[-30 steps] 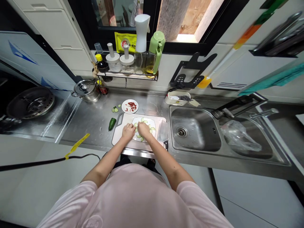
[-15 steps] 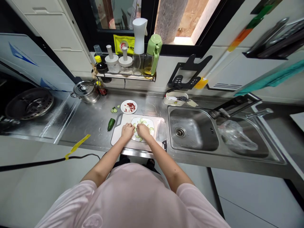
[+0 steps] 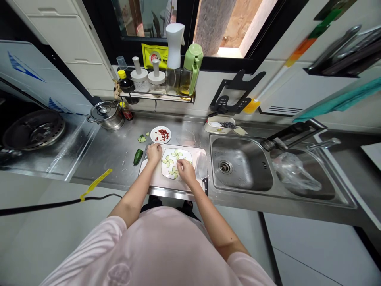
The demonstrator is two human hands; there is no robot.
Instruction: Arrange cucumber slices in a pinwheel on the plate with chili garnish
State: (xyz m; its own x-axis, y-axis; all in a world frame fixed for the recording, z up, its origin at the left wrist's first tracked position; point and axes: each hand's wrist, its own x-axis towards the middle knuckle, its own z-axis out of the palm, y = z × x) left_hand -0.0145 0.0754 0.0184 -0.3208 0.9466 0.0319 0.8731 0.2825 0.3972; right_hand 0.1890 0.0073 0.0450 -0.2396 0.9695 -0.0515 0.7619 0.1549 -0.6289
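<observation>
Where the cutting board [image 3: 166, 184] lies, steel countertop [image 3: 104, 159] runs.

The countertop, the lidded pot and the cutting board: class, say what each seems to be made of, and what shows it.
The countertop looks like stainless steel, satin-finished, with grey streaky reflections. The pot seems polished stainless steel, its curved side shining brightly. The cutting board looks like white plastic with a smooth, low-sheen surface, though the view cannot rule out another material.
</observation>
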